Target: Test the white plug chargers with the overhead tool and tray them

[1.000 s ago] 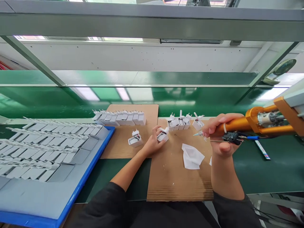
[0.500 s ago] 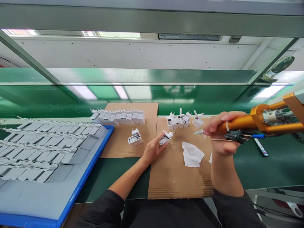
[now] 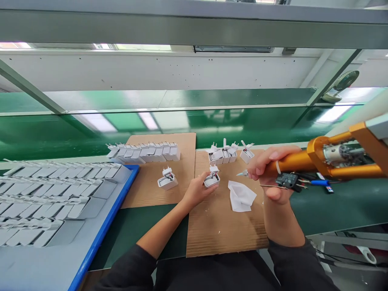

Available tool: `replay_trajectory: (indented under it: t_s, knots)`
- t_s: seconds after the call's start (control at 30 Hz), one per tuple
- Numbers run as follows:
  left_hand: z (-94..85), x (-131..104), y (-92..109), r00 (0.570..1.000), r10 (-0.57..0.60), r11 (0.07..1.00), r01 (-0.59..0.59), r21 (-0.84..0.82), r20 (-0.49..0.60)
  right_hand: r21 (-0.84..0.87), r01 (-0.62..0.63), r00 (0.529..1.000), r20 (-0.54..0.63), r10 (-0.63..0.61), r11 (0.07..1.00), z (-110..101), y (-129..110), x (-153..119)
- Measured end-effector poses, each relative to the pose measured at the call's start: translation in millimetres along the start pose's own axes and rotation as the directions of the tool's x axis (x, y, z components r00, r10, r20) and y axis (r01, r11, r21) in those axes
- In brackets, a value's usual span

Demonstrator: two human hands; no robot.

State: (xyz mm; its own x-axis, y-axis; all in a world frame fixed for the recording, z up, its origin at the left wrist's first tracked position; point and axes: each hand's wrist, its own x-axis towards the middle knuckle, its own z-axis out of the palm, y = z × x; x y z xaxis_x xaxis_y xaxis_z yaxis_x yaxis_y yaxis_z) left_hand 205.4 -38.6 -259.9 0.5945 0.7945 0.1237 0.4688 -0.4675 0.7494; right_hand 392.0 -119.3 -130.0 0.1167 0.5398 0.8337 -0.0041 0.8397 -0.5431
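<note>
My left hand (image 3: 197, 190) grips a white plug adapter (image 3: 211, 181) over the right cardboard sheet. The adapter is uncapped, with its two-pin plug part on top and dark wires showing inside. My right hand (image 3: 274, 173) is wrapped round an orange dispensing gun (image 3: 298, 161) with a small black switch (image 3: 287, 181) on its side. The gun's pale conical nozzle (image 3: 242, 173) points left, apart from the held adapter. Another uncapped adapter (image 3: 167, 182) stands alone on the left sheet. A crumpled white wipe (image 3: 241, 196) lies between my hands.
Left, a blue-edged tray (image 3: 100, 238) carries rows of white adapters. More adapters (image 3: 151, 152) line up at the back of the left cardboard (image 3: 145, 196). An uncapped group (image 3: 223, 155) and a single one (image 3: 247, 154) stand behind the right cardboard (image 3: 224, 238). A metal beam (image 3: 194, 30) crosses above.
The held adapter has turned from lying toward the right to upright, its pins now pointing away. My right hand has brought the gun a little left, nearer to it. The view has shifted slightly.
</note>
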Motion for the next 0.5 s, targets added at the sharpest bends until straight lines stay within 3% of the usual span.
replay_trajectory:
  t_s: [0.13,0.23,0.5]
  knots:
    - [-2.9,0.2,25.9,0.994,0.105,0.994,-0.104,-0.045,0.014,-0.074,-0.019,0.998,0.053,0.023,0.997,1.8,-3.1,-3.2]
    - [-3.7,1.8,40.4,0.988,0.153,0.988,-0.151,-0.043,0.037,-0.128,-0.013,1.0,0.025,0.017,0.992,6.5,-8.3,-2.0]
    - [-15.0,3.0,65.5,0.974,0.22,0.972,-0.224,0.068,0.06,-0.191,-0.216,0.976,-0.018,0.217,0.957,7.7,-27.8,1.7]
